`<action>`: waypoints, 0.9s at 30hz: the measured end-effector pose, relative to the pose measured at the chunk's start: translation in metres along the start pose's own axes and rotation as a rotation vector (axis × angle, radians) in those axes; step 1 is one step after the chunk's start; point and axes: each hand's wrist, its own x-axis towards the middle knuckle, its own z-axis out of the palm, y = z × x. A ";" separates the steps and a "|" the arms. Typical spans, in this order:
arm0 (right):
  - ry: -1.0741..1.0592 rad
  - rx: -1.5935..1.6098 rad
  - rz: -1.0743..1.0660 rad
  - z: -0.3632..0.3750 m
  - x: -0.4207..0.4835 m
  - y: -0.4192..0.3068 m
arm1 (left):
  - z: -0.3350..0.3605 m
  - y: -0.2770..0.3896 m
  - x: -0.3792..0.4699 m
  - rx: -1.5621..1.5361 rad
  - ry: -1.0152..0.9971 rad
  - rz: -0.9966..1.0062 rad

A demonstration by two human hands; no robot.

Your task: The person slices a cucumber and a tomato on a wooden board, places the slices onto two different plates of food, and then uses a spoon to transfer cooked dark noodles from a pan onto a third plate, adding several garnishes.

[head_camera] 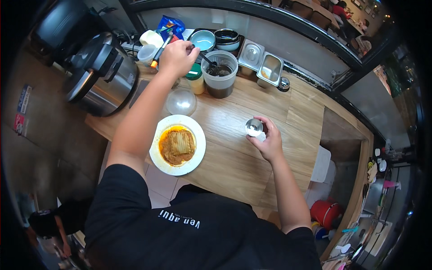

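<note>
My left hand [179,58] grips the dark handle of a ladle [212,64], whose bowl end is down in a round plastic tub [219,82] of dark liquid. My right hand [268,138] holds a small metal cup [253,127] above the wooden table, its mouth facing up. Between my arms a white plate [199,135] bears a folded, ridged piece of food [182,142] in orange-brown sauce. Behind the plate lies a round clear lid [181,102]. A green-lidded jar [195,79] stands just left of the tub.
A large steel cooker [104,81] stands at the table's left. Along the back are stacked bowls [202,40], metal containers [270,69], a small dark-topped jar [284,83] and a clear plastic cup [146,54]. A red bucket [326,214] sits low at the right. Another person [57,219] is at lower left.
</note>
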 end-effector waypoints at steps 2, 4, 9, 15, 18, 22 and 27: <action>0.010 0.002 0.042 0.004 0.020 -0.001 | 0.002 -0.008 -0.004 -0.086 0.181 0.092; 0.046 -0.009 0.030 0.010 0.040 0.000 | 0.011 -0.007 -0.012 -0.185 0.087 0.025; 0.138 0.110 -0.002 0.033 0.091 0.009 | 0.056 -0.007 -0.030 -0.288 -0.062 -0.072; 0.174 0.096 0.014 0.044 0.126 0.023 | 0.063 0.005 -0.036 -0.288 -0.092 -0.116; 0.188 0.031 -0.021 0.042 0.135 0.019 | 0.054 -0.015 -0.036 -0.571 -0.056 -0.391; 0.215 -0.088 -0.102 0.035 0.145 0.009 | 0.051 -0.045 -0.042 -0.898 -0.095 -0.588; 0.183 -0.184 -0.106 0.031 0.154 -0.008 | 0.042 -0.056 -0.045 -1.249 -0.100 -0.774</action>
